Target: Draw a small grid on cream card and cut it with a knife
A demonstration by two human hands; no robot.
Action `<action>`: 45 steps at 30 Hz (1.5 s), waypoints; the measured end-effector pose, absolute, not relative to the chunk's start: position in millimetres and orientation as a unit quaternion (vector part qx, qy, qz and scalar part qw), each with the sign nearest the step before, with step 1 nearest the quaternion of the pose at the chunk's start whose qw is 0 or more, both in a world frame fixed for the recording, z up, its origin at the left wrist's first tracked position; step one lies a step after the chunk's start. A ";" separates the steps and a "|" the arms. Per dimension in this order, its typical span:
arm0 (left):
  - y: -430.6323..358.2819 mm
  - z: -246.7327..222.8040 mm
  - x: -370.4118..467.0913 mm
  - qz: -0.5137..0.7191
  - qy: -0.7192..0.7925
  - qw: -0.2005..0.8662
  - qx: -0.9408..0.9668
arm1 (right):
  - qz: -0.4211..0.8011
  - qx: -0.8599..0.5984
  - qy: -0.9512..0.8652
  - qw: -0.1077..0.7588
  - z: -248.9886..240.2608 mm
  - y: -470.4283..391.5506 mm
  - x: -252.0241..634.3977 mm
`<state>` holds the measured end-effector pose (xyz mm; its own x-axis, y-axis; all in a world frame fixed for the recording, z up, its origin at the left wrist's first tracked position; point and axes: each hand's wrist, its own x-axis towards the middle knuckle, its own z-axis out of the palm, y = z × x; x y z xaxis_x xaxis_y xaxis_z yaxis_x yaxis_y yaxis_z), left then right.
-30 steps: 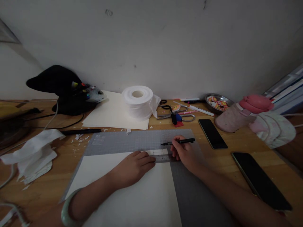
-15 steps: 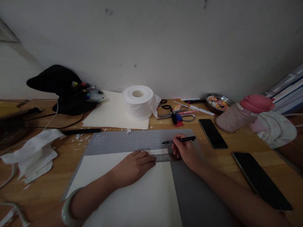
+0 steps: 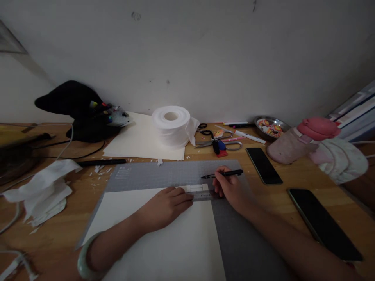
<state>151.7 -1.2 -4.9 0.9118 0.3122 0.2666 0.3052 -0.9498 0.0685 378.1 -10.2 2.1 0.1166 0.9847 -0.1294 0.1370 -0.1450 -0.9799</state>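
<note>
Bangle (image 3: 84, 261): pale green, on L forearm nr wrist, lower L.
Lg. sheet (image 3: 178, 249): white, flat on mat, running off bottom edge of view; far R corner by ruler.
Nr. phone (image 3: 325, 224): dark screen up, R of R forearm.
L. hand (image 3: 165, 208): palm down on lg. sheet, fingers tog. & slightly bent, not clenched; fingertips on L end of ruler.
Ruler (image 3: 200, 196): approx. horiz. across far edge of lg. sheet, betw. the two hands.
R. hand (image 3: 230, 191): closed round pen, thumb & index pinching; lower fingers nr R end of ruler, contact unclear.
Pen (image 3: 234, 172): black, held nearly level, tip pointing L, above mat.
Sm. strip (image 3: 197, 187): white w/ dark ruled lines, just beyond ruler.
Mat (image 3: 146, 171): grey, gridded, under lg. sheet, on wooden counter (image 3: 79, 218).
Tissue (image 3: 43, 191): crumpled, far L; paper scraps to its R.
Far phone (image 3: 264, 165): dark screen up, R of mat.
Bottle (image 3: 290, 146): pink lid, leaning R.
Roll (image 3: 171, 127): white, upright, on back sheets (image 3: 131, 144).
Scissors (image 3: 233, 146): R of roll, nr markers.
Bowl (image 3: 271, 128): metal, wrapped items inside, nr wall.
</note>
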 end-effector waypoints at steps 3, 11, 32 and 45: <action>-0.9 -4.2 151.4 0.135 0.158 0.017 0.978 | 0.470 -0.594 -0.473 0.450 2.8 -10.9 377.7; -0.9 -4.3 151.4 0.141 0.157 0.022 0.977 | 0.470 -0.597 -0.469 0.450 1.4 -11.4 377.7; -0.5 -2.9 152.2 0.153 0.160 0.037 0.974 | 0.471 -0.600 -0.469 0.446 4.4 -9.7 377.3; -1.3 -4.7 151.6 0.148 0.160 0.034 0.975 | 0.467 -0.605 -0.465 0.447 5.7 -8.6 378.2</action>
<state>151.6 -1.3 -4.7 0.9049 0.3216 0.2787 0.3014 -0.9467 0.1140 378.2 -8.6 5.7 0.1320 0.9797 -0.1508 0.1453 -0.1696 -0.9747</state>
